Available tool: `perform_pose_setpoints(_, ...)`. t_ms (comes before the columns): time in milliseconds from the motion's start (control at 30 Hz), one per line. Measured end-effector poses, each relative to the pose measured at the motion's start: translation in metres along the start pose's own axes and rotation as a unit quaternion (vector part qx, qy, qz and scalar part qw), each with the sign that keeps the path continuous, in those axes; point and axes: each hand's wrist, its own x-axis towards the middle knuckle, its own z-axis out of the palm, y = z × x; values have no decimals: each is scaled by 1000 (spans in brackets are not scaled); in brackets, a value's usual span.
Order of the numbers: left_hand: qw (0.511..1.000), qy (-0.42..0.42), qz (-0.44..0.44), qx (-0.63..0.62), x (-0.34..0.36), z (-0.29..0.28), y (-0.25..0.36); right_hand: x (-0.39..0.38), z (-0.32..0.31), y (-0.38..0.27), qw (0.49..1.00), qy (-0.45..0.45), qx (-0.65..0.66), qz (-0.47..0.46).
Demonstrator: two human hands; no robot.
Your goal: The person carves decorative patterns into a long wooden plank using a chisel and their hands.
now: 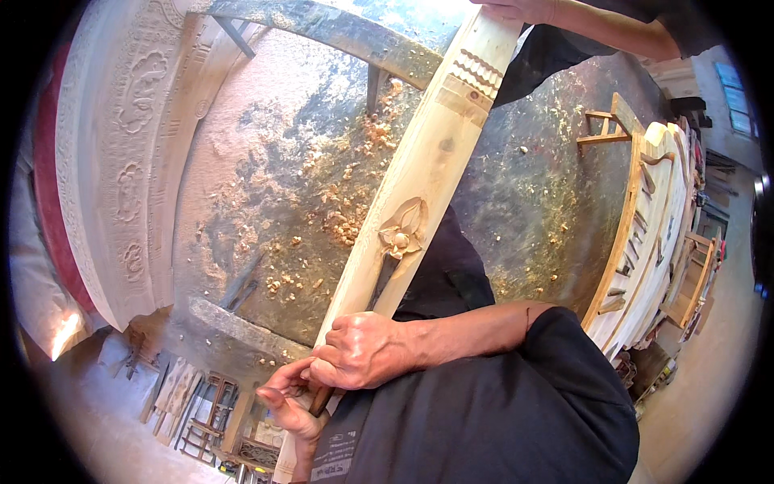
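Note:
A long pale wooden board [431, 157] runs slantwise from the upper right toward me. On its face are a carved flower [403, 230] and, farther up, a band of wavy grooves [477, 71]. My right hand [363, 351] is closed in a fist over the board's near part, wrapped round a carving chisel [383, 278]. The chisel's dark blade points up to the flower's lower edge. Below the fist its brown handle comes out, and my left hand [294, 403] curls around that end, its fingers touching the right hand. Part of the left grip is hidden.
Another person's hand [516, 8] rests on the board's far end. Wooden trestle bars [339, 44] cross behind it. Shavings [347, 214] litter the dark floor. A large carved panel [133, 161] stands at left; a bench with several tools [637, 242] lies at right.

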Motion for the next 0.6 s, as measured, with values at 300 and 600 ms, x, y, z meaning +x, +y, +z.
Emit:
perform_pose_setpoints(300,998,59,31,19,0,13,-2,3,1,2,999,49,8,-4)
perform_pose_setpoints(600,998,27,30,40,1,10,0,0,-4,6,999,29,-18,-13)
